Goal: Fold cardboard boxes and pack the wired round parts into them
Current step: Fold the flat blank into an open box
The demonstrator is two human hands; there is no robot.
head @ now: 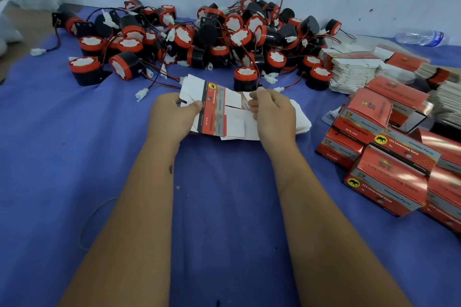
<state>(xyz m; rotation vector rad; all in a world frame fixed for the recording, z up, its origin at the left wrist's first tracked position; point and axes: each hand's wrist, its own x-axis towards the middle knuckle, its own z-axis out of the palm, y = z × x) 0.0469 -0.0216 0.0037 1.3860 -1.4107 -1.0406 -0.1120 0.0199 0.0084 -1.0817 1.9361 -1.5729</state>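
A flat, unfolded red-and-white cardboard box [216, 104] is held just above a small stack of flat box blanks [301, 119] on the blue cloth. My left hand [172, 114] grips its left end, thumb on top. My right hand [273, 112] pinches its right flaps with curled fingers. Behind them lies a big heap of black-and-red round parts [219, 37] with red and black wires and white plugs. One of these round parts [245, 79] stands right behind the held box.
Folded red boxes [389, 162] are piled at the right. Stacks of flat blanks [354, 70] sit at the back right. A plastic water bottle [421, 37] lies by the wall. A blue cloth [224, 194] covers the surface.
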